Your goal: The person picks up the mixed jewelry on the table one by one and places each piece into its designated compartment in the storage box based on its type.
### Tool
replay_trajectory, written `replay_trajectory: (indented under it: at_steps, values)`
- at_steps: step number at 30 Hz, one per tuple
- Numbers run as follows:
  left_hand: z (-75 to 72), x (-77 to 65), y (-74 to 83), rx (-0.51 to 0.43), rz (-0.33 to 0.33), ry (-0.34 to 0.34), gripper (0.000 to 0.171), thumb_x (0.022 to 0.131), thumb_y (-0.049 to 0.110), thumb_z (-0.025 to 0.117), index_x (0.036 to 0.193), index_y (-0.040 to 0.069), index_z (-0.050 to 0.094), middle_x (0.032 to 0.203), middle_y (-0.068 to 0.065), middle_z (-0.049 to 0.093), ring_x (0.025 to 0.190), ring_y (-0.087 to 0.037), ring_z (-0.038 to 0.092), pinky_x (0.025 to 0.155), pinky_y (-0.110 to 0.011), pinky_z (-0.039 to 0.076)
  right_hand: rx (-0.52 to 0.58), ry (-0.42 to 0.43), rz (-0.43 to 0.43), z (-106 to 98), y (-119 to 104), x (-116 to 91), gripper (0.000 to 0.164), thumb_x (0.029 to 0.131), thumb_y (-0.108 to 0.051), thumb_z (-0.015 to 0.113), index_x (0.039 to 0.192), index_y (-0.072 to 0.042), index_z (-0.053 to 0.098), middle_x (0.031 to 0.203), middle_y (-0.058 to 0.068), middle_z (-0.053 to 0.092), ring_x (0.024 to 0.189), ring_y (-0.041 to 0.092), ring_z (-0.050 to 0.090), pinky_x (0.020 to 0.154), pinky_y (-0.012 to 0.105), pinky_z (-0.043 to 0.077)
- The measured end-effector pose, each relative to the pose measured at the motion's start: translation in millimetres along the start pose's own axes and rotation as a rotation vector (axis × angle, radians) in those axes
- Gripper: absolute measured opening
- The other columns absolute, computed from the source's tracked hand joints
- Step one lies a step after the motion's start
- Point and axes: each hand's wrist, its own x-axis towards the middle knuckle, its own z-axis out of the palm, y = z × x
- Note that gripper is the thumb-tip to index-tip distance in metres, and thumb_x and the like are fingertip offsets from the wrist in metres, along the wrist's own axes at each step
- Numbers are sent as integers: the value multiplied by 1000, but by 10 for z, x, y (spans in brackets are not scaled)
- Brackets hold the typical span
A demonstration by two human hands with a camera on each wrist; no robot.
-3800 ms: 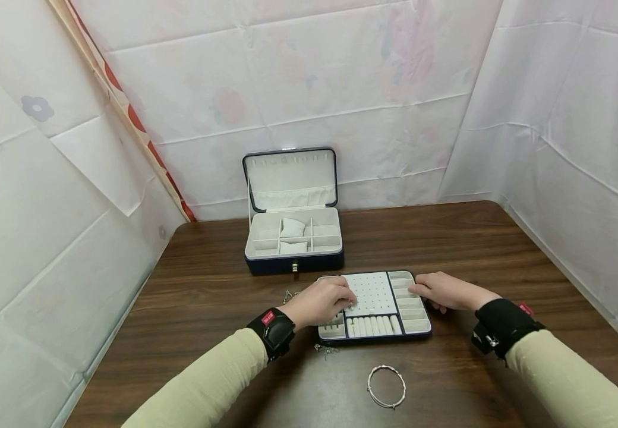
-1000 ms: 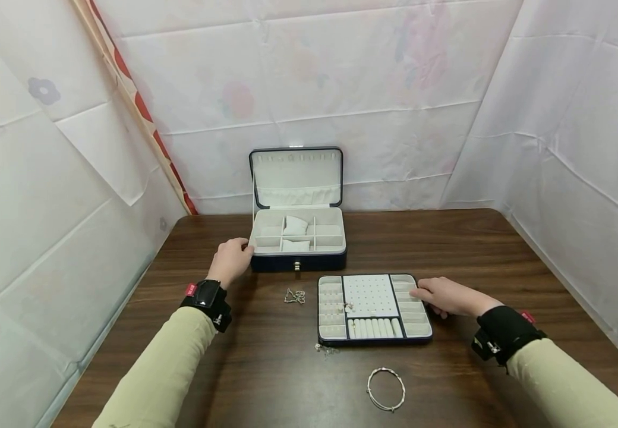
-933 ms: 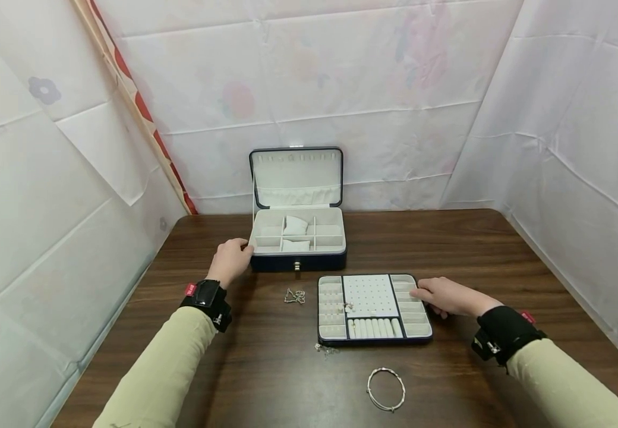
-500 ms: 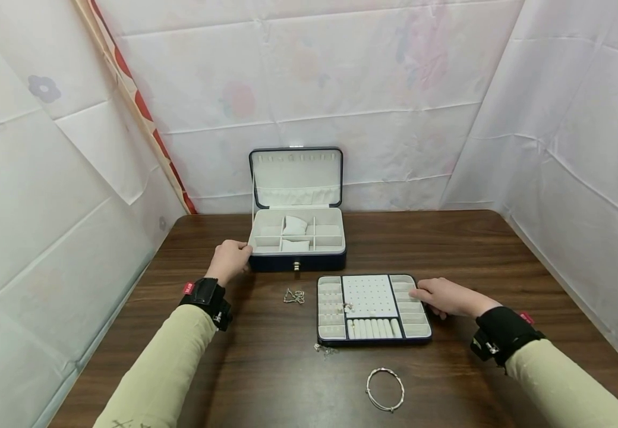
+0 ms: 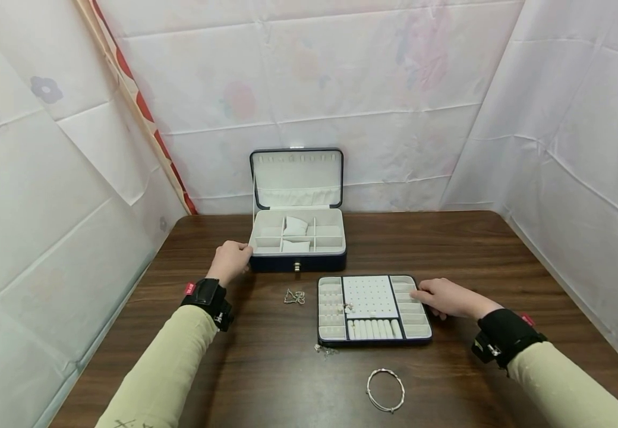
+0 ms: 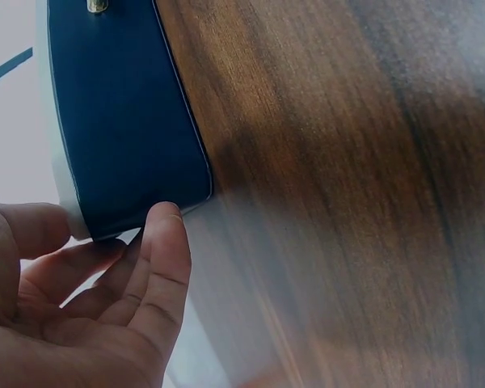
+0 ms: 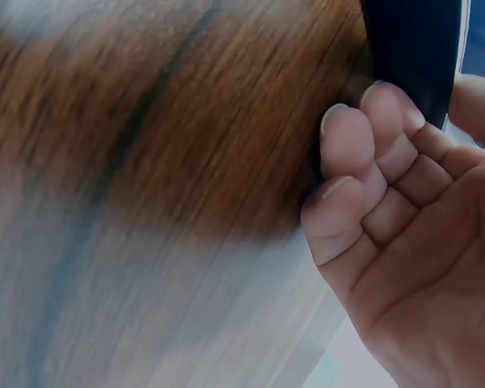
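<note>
A dark blue jewelry box (image 5: 319,262) stands with its lid raised at the back of the table. My left hand (image 5: 230,261) holds its left side. In the left wrist view, the thumb lies at the pale rim and the fingers touch the end of the box (image 6: 129,121). Nearer stands a jewelry tray (image 5: 375,342) with a perforated panel, ring rolls and small compartments. My right hand (image 5: 450,297) grips the tray's right edge, thumb over the rim. Curled fingers of the right hand (image 7: 428,242) meet the tray's dark side (image 7: 412,48) in the right wrist view.
A tangled chain (image 5: 295,296) lies left of the tray. Small silver jewelry (image 5: 326,349) lies at its front left corner. A silver bangle (image 5: 403,392) rests nearer the front. White watch pillows (image 5: 295,226) sit in the box's middle compartments. Hanging sheets surround the brown table (image 5: 266,368).
My left hand has left the tray's perforated panel and moved back and left to the box's left side. My right hand has stayed on the tray. In the last second, hardly anything moved.
</note>
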Motion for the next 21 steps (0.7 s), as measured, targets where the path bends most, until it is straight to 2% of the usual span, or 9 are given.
replay_trajectory:
  at_steps: [8,13,18,21]
  values:
    - [9,11,-10,-16,-13,-19,41,100,22,45,122,2,73,68,-11,68,66,-19,60,58,-30,40,27,34,34,22,10,11,24,102,-29,59,88,-10,54,69,3,53,59,17,54,55,32,47]
    - [1,17,-24,-13,-6,-16,41,101,23,46,125,2,72,65,-10,66,66,-19,59,60,-29,40,59,56,38,42,5,6,23,100,-28,61,103,-6,54,71,5,57,59,19,56,55,34,48]
    - [-3,13,-14,-22,-3,-16,41,100,23,47,126,2,71,65,-10,66,65,-18,59,60,-29,40,103,62,82,58,-5,14,35,100,-27,61,121,-1,52,69,6,60,57,19,57,54,33,46]
    - [-3,8,2,-29,-8,-15,39,100,22,47,121,2,73,66,-11,67,66,-18,60,59,-29,40,131,74,97,70,-11,19,44,99,-24,60,132,3,48,67,6,62,55,19,56,52,33,44]
